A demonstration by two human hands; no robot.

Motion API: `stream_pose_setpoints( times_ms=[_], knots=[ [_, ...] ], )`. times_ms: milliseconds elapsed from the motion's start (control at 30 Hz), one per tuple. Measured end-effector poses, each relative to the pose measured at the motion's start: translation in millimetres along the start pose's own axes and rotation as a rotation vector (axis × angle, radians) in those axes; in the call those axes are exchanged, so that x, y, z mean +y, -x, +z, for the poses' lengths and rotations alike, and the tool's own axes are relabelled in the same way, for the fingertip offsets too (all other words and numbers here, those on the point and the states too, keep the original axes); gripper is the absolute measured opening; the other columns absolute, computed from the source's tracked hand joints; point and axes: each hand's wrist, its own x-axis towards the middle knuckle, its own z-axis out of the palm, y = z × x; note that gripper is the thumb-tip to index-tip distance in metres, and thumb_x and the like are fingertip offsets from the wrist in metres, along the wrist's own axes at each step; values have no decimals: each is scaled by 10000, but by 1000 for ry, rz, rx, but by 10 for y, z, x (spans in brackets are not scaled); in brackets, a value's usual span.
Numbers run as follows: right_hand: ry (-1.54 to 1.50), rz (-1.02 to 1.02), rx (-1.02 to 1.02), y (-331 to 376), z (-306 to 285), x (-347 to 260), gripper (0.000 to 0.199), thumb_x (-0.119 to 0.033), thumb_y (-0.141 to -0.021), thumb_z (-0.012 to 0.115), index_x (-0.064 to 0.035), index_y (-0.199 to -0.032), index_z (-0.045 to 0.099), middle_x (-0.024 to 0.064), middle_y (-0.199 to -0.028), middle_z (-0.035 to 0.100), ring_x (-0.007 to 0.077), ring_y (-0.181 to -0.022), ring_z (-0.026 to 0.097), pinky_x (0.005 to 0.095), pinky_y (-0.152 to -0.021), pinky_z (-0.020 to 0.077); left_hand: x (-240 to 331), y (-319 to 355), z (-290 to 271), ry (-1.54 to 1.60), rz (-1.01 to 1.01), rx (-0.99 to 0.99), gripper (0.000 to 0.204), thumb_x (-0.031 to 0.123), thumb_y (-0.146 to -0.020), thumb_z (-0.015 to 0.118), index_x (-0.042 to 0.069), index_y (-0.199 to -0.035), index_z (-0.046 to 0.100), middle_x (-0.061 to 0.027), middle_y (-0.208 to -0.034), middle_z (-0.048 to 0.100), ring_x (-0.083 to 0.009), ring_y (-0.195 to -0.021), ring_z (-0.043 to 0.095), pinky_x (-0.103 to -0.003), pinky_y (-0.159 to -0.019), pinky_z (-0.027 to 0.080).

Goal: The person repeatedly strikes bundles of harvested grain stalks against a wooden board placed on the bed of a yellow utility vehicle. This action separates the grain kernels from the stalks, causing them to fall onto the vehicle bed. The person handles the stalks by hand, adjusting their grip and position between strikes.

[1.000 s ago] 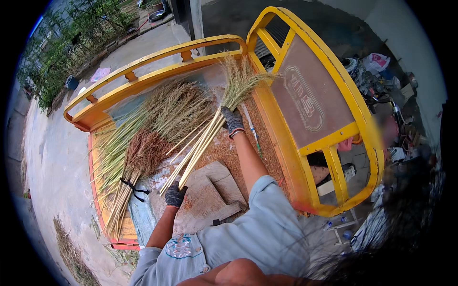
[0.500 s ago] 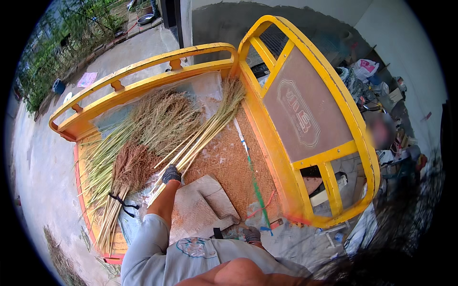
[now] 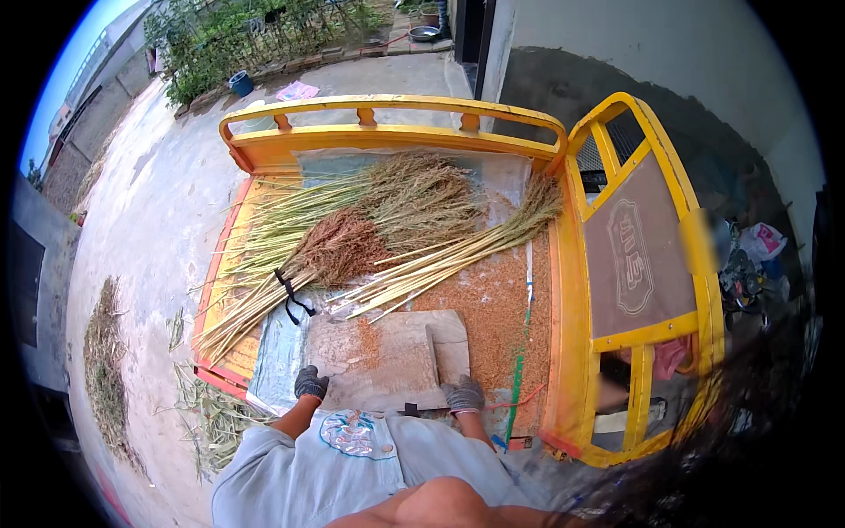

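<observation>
Gloved left hand [image 3: 310, 383] and right hand [image 3: 464, 394] rest curled on the near edge of the wooden board [image 3: 387, 356] (stiff, probably heavy; best gripped at both ends) on the cart bed [image 3: 493, 299].

Bright, even daylight with soft shadows, sharp centre, strong fisheye bending and black vignette at the rim.

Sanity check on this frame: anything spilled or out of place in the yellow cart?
Yes. Loose reddish-brown grain lies scattered over the yellow cart bed and on the grey stone slab. Both gloved hands, left hand and right hand, rest at the slab's near edge.
</observation>
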Motion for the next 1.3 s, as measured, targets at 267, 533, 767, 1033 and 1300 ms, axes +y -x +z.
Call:
stream_pose_setpoints(
  times_ms=[267, 533, 767, 1033, 1300],
  knots=[
    [320, -184, -14, 316, 56, -662, 660, -577, -716, 575, -87, -1157, 551, 139, -1175, 550, 307, -1107, 522, 419, -894, 435, -2767, 1960, 928, 236, -385, -534, 451, 451, -817, 501, 119, -1107, 600, -133, -1088, 604, -249, -918, 601, -378, -826, 455],
    [299, -227, -61, -234, 348, -563, 519, -489, -769, 513, -67, -1046, 632, 214, -1111, 584, 330, -1035, 573, 454, -859, 453, -2186, 2110, 1410, 315, -360, -541, 400, 410, -785, 535, 117, -1044, 619, -142, -1030, 621, -263, -908, 607, -380, -803, 464],
    [132, -186, -49, -103, 563, -506, 546, -495, -810, 402, -43, -996, 645, 274, -956, 608, 403, -964, 574, 476, -826, 444, -2303, 1537, 1198, 299, -274, -254, 342, 377, -720, 609, 84, -888, 662, -163, -900, 647, -291, -872, 617, -389, -756, 476],
    [-19, -71, 31, 684, 998, 315, 594, -553, -802, 397, -43, -970, 651, 253, -943, 617, 404, -936, 583, 467, -794, 458, -1569, -65, 218, 519, -282, 32, 267, 325, -715, 637, 86, -829, 663, -175, -879, 645, -323, -870, 601, -405, -777, 470],
    [-46, 127, -2, 1587, 1021, 373, 592, -559, -797, 407, -49, -972, 651, 249, -942, 618, 400, -934, 585, 464, -791, 460, -1197, -2028, -482, 91, 16, 348, 320, 181, -830, 488, 133, -1140, 552, -124, -1248, 503, -294, -1125, 483, -423, -907, 415]
  ],
)
